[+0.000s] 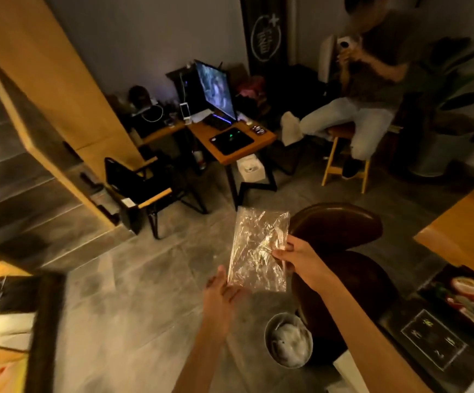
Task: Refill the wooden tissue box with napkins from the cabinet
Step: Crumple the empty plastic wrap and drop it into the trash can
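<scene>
Above the bin (pixel 266 336), right hand (pixel 295 256) pinches an empty-looking wrapper (pixel 255 248), left hand (pixel 221 293) touches its corner, grip unclear; binning it likely comes next.

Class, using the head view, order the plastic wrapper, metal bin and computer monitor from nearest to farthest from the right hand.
1. plastic wrapper: pinched by the right hand.
2. metal bin: on the floor below.
3. computer monitor: on the far desk.

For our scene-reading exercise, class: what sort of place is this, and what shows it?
Probably a small restaurant or café: a picture menu lies at lower right, a wooden table and a stool stand nearby, and a corner desk holds a lit monitor.
</scene>
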`<state>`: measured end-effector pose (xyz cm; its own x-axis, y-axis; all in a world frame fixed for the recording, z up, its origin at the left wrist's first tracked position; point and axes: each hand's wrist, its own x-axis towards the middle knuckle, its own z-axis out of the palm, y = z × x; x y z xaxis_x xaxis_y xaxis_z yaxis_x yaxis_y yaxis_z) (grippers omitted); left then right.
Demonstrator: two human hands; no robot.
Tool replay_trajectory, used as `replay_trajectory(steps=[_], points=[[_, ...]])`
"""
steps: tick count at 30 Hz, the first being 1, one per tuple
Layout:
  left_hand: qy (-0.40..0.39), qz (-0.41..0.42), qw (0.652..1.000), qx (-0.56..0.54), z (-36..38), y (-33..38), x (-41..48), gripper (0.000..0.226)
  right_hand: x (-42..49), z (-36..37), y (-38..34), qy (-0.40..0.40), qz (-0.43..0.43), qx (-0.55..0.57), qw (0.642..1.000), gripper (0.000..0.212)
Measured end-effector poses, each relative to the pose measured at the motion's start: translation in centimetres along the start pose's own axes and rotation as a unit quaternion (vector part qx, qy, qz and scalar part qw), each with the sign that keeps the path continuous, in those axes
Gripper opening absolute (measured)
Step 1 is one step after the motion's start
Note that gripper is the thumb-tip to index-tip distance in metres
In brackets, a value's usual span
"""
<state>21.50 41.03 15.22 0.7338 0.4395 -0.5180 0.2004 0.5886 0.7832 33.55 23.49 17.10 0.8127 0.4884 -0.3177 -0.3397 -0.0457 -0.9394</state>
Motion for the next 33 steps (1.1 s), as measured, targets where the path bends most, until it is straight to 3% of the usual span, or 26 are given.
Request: replay_trajectory(steps=[2,5,8,12,15,17,20,22,25,28,31,33], points=[[-0.018,0.019,0.997,0.077,-2.1,1.6,2.0,0.044,0.9,0.4,-0.2,-0.032,0.026,-0.001,0.999,0.027],[-0.127,0.021,0.971,0.202,-3.1,5.1,5.9,0.037,2.8,1.4,0.2,-0.067,0.066,0.007,0.996,0.026],[-0.237,-0.009,0.935,0.262,-2.5,7.8,10.6,0.036,5.1,1.8,1.7,-0.038,0.111,0.059,0.991,0.018],[-0.292,-0.074,0.910,0.285,-3.0,6.8,17.5,0.036,7.5,1.9,5.6,0.020,0.194,0.084,0.977,0.024],[-0.279,-0.108,0.905,0.302,-4.3,3.1,21.7,0.031,9.1,1.9,10.1,0.071,0.239,0.091,0.964,0.041],[-0.274,-0.116,0.908,0.296,-5.6,-0.1,24.4,0.029,10.5,1.7,14.0,0.110,0.236,0.131,0.957,0.037],[-0.317,-0.104,0.894,0.299,-7.9,-5.4,28.4,0.054,12.6,1.9,20.0,0.179,0.232,0.156,0.943,0.020],[-0.339,-0.078,0.881,0.320,-9.7,-9.2,31.2,0.051,14.0,2.0,24.8,0.202,0.234,0.157,0.938,0.035],[-0.380,0.005,0.846,0.374,-12.5,-15.5,35.8,0.043,15.7,1.1,33.0,0.177,0.254,0.197,0.930,0.034],[-0.417,0.065,0.819,0.389,-15.3,-21.7,39.1,0.038,16.9,-0.3,39.9,0.142,0.310,0.243,0.908,0.010],[-0.442,0.027,0.804,0.397,-17.3,-26.7,40.7,0.038,17.2,-0.1,45.5,0.130,0.313,0.113,0.934,0.026],[-0.475,-0.059,0.804,0.353,-18.7,-29.5,41.3,0.033,17.3,0.2,48.9,0.189,0.276,0.052,0.941,0.027]])
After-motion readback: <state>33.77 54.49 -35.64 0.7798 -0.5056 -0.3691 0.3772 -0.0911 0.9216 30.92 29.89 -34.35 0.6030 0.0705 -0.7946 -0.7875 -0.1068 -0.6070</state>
